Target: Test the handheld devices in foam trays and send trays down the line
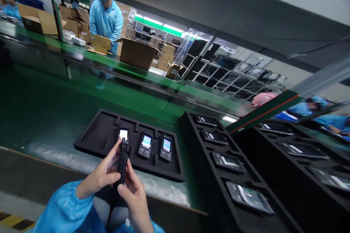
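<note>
Both my hands hold a black handheld terminal (121, 165) upright, its narrow side facing me. My left hand (105, 174) grips it from the left, thumb on its side. My right hand (135, 193) closes around its lower right part. Just beyond lies a black foam tray (93, 131) with cut-out slots. In it, a terminal with a lit screen (123, 133) is partly covered by the held one. To its right rest a second lit terminal (146, 145) and a third (165, 148), screens up. The tray's leftmost slot holds nothing.
A tall stack of black foam trays (197, 160) with several terminals stands to the right, another stack (257, 149) beyond it. The green conveyor belt (49, 91) runs across. Opposite, a person in blue (106, 20) works near cardboard boxes (136, 54). A slanted post (265, 113) rises at right.
</note>
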`<action>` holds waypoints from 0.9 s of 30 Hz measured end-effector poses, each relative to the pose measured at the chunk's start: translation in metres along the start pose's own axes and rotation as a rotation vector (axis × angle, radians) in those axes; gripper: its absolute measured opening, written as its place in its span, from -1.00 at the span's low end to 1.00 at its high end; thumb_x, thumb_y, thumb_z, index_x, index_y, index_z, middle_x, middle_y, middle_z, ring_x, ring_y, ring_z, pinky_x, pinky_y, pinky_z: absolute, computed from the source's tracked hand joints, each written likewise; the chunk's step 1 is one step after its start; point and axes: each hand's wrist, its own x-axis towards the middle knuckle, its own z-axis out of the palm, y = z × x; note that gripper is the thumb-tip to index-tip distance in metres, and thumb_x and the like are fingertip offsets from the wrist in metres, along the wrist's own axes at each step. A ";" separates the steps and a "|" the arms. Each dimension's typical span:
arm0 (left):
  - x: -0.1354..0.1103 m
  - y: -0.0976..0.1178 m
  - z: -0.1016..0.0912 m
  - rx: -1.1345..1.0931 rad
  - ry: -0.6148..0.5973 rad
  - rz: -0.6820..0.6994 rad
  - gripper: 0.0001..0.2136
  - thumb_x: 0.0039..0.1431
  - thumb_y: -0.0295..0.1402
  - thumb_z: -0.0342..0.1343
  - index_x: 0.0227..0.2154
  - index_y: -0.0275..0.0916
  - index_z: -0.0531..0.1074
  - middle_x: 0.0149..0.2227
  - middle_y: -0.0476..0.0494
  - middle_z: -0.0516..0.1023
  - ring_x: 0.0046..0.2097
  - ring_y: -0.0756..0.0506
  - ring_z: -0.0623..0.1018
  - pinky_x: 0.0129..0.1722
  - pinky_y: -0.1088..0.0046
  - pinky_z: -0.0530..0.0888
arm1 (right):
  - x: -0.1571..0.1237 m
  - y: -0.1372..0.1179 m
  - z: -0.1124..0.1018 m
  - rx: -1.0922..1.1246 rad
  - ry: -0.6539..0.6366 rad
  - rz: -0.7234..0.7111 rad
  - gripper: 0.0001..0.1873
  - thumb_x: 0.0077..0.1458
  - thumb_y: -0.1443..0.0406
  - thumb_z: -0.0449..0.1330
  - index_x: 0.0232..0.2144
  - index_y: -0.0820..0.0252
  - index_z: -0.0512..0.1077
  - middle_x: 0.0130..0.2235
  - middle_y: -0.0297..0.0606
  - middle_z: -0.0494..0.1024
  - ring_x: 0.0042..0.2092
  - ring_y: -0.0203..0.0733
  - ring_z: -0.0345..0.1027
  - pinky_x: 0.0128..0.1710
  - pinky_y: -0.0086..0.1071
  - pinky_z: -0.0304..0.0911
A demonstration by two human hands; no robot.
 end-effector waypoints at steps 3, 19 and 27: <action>0.000 -0.001 -0.001 0.071 0.010 0.004 -0.02 0.00 -0.06 0.28 0.35 0.00 -0.25 0.22 -0.30 0.26 -0.09 -0.21 0.52 0.01 0.13 0.45 | 0.000 0.004 -0.002 -0.018 0.012 -0.019 -0.24 -0.17 0.14 0.43 0.13 -0.08 0.34 0.19 -0.20 0.39 0.23 0.03 0.26 0.24 -0.02 0.12; 0.007 0.001 0.001 0.154 0.042 0.020 -0.02 -0.07 -0.07 0.32 0.34 -0.01 -0.13 0.25 -0.34 0.13 0.05 -0.28 0.41 -0.09 0.26 0.48 | 0.002 0.011 -0.002 -0.043 0.051 -0.049 -0.31 -0.10 0.15 0.39 0.12 -0.09 0.35 0.17 -0.21 0.42 0.19 0.01 0.31 0.22 -0.06 0.18; 0.005 0.002 0.003 0.176 0.042 0.024 -0.09 -0.05 -0.20 0.31 0.32 0.00 -0.06 0.20 -0.29 0.22 0.02 -0.24 0.45 -0.07 0.27 0.46 | 0.002 0.006 0.002 -0.104 0.109 -0.101 -0.30 -0.12 0.10 0.38 0.11 -0.01 0.38 0.14 -0.17 0.46 0.18 0.06 0.33 0.17 -0.08 0.25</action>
